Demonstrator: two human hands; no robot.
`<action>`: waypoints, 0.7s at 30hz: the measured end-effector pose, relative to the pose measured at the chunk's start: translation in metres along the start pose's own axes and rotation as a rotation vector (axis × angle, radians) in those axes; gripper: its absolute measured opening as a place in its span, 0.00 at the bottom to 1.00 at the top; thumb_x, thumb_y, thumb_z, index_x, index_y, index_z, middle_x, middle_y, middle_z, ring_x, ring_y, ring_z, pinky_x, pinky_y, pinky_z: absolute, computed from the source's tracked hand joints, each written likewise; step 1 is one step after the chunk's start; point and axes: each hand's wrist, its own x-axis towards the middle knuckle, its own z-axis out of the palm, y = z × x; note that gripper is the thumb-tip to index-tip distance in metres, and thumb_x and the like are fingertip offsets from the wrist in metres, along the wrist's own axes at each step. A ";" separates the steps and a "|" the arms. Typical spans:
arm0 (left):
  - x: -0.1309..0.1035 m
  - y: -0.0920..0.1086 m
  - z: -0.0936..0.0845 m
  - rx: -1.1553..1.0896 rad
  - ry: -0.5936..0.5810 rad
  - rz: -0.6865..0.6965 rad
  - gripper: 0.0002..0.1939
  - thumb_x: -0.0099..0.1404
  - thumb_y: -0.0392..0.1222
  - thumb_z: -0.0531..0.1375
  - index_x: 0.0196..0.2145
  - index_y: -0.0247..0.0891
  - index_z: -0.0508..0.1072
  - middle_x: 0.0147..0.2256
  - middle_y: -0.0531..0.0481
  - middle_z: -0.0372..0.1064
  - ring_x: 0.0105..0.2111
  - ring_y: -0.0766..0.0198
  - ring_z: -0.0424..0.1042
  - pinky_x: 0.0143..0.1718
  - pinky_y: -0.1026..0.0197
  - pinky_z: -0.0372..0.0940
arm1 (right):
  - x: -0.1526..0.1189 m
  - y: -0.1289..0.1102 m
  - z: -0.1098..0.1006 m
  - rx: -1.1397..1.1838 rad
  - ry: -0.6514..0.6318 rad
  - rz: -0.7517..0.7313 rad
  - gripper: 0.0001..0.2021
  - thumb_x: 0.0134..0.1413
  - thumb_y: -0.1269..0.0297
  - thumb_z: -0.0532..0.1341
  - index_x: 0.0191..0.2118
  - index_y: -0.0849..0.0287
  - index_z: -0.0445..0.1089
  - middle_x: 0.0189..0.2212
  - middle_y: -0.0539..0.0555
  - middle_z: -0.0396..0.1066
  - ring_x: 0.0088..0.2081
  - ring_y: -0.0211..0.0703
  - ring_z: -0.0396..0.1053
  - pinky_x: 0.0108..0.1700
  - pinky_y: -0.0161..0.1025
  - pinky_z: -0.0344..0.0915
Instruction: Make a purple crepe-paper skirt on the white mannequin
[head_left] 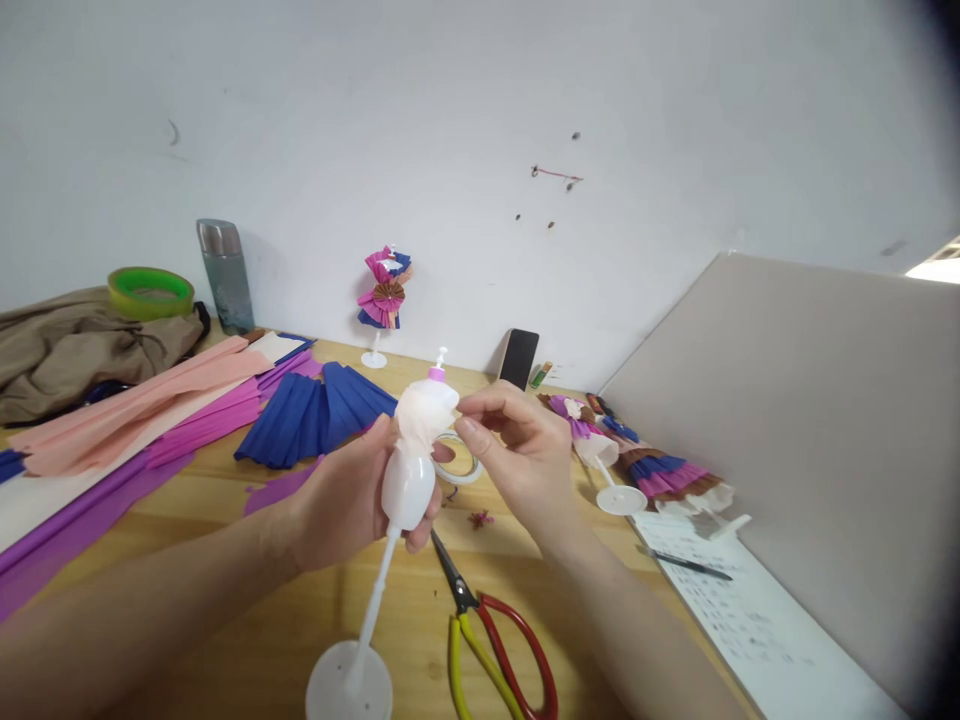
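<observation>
In the middle of the view, a small white mannequin stand (409,492) is tilted, its round base toward me. My left hand (346,490) is wrapped around its body from the left. Pale crepe paper (421,415) covers the upper torso, below a pink neck band (436,374). My right hand (517,440) is at the torso's right side, thumb and forefinger pinched on the edge of the pale crepe paper. A white roll of tape (469,472) lies behind the hands. Scissors (480,620) with red and yellow handles lie in front, partly spread.
Crepe paper strips (150,410) and pleated blue paper (315,415) lie left. A dressed mannequin (386,295) stands at the wall; others lie right near a pen (690,565) and written sheet (742,620). A phone (519,358), bottle (225,275) and green tape roll (150,292) sit behind.
</observation>
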 end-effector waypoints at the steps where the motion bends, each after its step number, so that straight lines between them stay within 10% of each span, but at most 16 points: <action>1: 0.000 0.000 0.001 0.004 0.007 -0.006 0.32 0.61 0.68 0.53 0.44 0.34 0.66 0.25 0.48 0.71 0.20 0.62 0.69 0.25 0.61 0.57 | 0.000 0.000 0.000 0.007 -0.011 -0.017 0.03 0.52 0.68 0.64 0.28 0.56 0.72 0.24 0.49 0.71 0.26 0.36 0.65 0.28 0.36 0.62; 21: 0.000 -0.004 -0.003 0.064 0.108 -0.081 0.34 0.64 0.69 0.50 0.47 0.33 0.65 0.21 0.49 0.69 0.17 0.64 0.66 0.21 0.64 0.58 | -0.003 0.008 0.002 0.006 -0.028 -0.032 0.07 0.47 0.74 0.64 0.23 0.58 0.70 0.20 0.46 0.66 0.24 0.34 0.62 0.27 0.33 0.59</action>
